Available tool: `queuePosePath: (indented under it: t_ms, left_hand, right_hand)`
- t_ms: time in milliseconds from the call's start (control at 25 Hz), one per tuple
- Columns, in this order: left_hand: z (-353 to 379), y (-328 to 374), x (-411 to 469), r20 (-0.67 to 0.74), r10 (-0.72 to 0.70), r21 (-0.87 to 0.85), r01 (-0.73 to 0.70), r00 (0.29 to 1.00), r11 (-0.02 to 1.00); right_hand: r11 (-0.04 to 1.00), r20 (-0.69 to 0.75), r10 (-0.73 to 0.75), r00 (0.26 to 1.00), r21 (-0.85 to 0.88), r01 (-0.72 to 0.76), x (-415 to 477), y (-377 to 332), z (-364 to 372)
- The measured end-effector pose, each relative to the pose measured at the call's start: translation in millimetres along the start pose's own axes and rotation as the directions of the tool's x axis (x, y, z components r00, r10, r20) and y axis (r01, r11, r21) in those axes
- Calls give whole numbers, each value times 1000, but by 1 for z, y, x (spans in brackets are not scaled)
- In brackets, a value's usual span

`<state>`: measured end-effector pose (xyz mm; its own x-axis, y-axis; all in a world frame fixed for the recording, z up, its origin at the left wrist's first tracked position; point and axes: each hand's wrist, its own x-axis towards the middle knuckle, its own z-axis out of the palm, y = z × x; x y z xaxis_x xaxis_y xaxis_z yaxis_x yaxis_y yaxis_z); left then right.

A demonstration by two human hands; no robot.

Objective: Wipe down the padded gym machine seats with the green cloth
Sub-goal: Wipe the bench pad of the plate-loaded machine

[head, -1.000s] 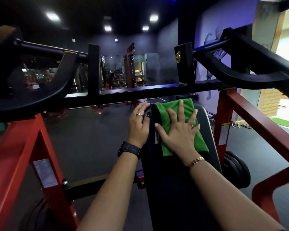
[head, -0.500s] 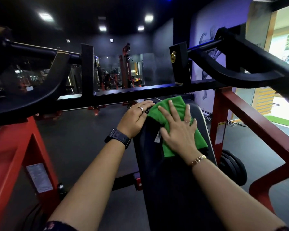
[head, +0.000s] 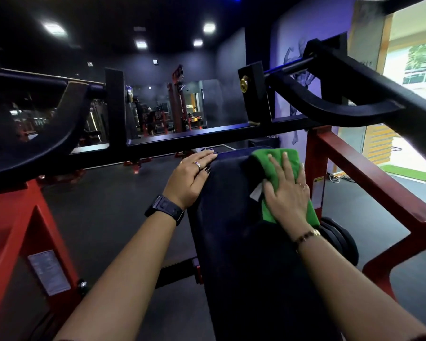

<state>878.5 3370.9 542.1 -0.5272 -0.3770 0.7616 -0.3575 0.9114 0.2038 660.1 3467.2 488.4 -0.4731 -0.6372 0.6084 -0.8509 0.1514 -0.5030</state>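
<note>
A long black padded seat (head: pixel 231 217) runs away from me under the machine's crossbar. The green cloth (head: pixel 273 159) lies on its far right part, a white label poking out at its left edge. My right hand (head: pixel 284 195) presses flat on the cloth with straight fingers. On the pad's left edge near its far end rests my left hand (head: pixel 191 177), fingers laid over the rim; it wears rings and a black watch.
A black crossbar (head: pixel 194 141) and curved black arms (head: pixel 342 107) hang just beyond and above the pad. Red frame posts (head: pixel 354 173) stand on both sides. Black weight plates (head: pixel 340 242) sit low at the right. Dark rubber floor (head: pixel 108 205) lies to the left.
My right hand has slid the cloth from the pad's middle toward its right edge. My left hand stayed on the left rim, fingers now flatter. The view has shifted slightly.
</note>
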Motion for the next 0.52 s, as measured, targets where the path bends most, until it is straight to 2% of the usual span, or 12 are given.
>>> queuePosePath:
  t_ms: [80, 200, 240, 280, 400, 440, 520]
  left_hand:
    - [0, -1, 0, -13, -7, -6, 7, 1000, 1000]
    - [2, -3, -1, -37, 14, -2, -14, 999, 1000]
    - [2, -3, -1, -37, 16, 3, -16, 999, 1000]
    - [1, -3, -1, -35, 13, 8, -12, 999, 1000]
    - [0, 0, 0, -17, 1, 19, 0, 1000, 1000]
    - [0, 0, 1, -9, -2, 24, 2, 1000, 1000]
    - [-1, -2, 1, 9, 4, 36, -4, 1000, 999]
  right_hand:
    - [997, -34, 68, 997, -37, -69, 8, -33, 5]
    - [979, -55, -181, 982, -105, 174, -33, -53, 21]
    - [972, -38, -222, 974, -92, 217, -35, -47, 19]
    - [974, -13, -219, 976, -61, 218, -25, -41, 14]
    - [1000, 13, 16, 1000, -11, -16, 1, -48, 3]
    - [999, 2, 25, 1000, -45, -25, -3, -58, 7]
    - [986, -5, -141, 990, -89, 140, -20, -71, 17]
